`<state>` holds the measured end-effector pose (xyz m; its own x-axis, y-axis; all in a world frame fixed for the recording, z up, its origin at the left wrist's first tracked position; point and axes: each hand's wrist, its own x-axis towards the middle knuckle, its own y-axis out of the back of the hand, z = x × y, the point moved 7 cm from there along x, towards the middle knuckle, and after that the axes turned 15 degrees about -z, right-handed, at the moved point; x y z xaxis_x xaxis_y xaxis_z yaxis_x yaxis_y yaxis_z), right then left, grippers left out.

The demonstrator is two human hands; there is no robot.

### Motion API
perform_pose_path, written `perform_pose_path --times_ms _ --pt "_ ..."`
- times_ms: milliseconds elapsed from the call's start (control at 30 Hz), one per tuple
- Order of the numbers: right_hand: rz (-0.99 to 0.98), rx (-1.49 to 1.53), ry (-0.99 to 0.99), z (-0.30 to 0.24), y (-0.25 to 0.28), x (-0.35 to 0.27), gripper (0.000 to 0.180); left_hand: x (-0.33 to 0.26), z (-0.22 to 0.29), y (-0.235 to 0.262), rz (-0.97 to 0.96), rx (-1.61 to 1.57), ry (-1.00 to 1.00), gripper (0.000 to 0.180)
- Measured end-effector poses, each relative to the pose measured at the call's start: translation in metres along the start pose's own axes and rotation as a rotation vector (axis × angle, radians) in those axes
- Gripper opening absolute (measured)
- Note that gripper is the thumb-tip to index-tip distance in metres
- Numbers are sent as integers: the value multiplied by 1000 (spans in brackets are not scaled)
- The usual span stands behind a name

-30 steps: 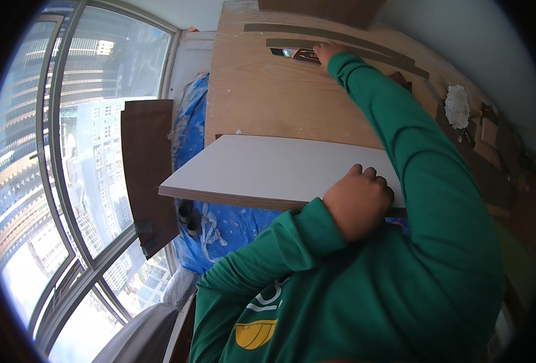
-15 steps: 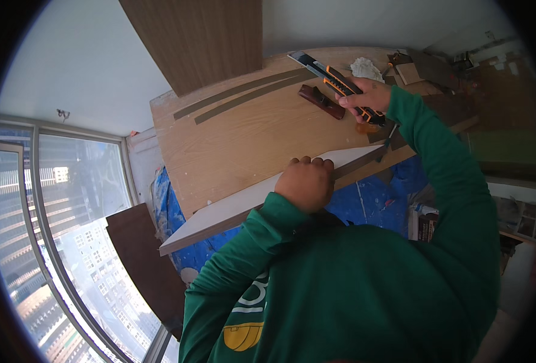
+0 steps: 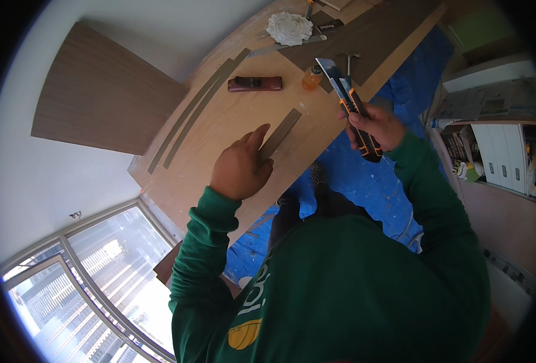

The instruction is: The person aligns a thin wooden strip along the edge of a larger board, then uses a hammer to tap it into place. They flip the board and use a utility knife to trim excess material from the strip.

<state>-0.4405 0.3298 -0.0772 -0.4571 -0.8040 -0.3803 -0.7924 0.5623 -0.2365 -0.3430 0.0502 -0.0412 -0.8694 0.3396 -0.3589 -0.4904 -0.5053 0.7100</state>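
Note:
Over the workbench, my left hand has its thumb and fingers on either side of a narrow brown board edge; most of the board is hidden or seen end-on. To the right, beyond the bench's near edge, my right hand grips a black and orange utility knife, its wide blade out and pointing up and away. A dark red wooden hand plane lies beyond my left hand. Near the blade sit a bottle of orange liquid and a hammer.
Two long brown strips lie along the bench's far left. A white rag and a brown sheet are at its far end. A brown panel leans against the wall. Blue sheeting covers the floor; shelves stand right.
My view has turned. The long white-faced board under my left hand now shows only as a short brown edge. My right hand, still holding the knife, has come back past the bench's near edge.

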Motion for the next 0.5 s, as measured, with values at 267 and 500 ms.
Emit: perform_pose_path --times_ms 267,500 --pt "136 161 -244 173 44 16 43 100 33 4 -35 46 -7 57" --pt "98 -370 -99 222 38 57 30 103 22 -2 -118 -85 88 44"
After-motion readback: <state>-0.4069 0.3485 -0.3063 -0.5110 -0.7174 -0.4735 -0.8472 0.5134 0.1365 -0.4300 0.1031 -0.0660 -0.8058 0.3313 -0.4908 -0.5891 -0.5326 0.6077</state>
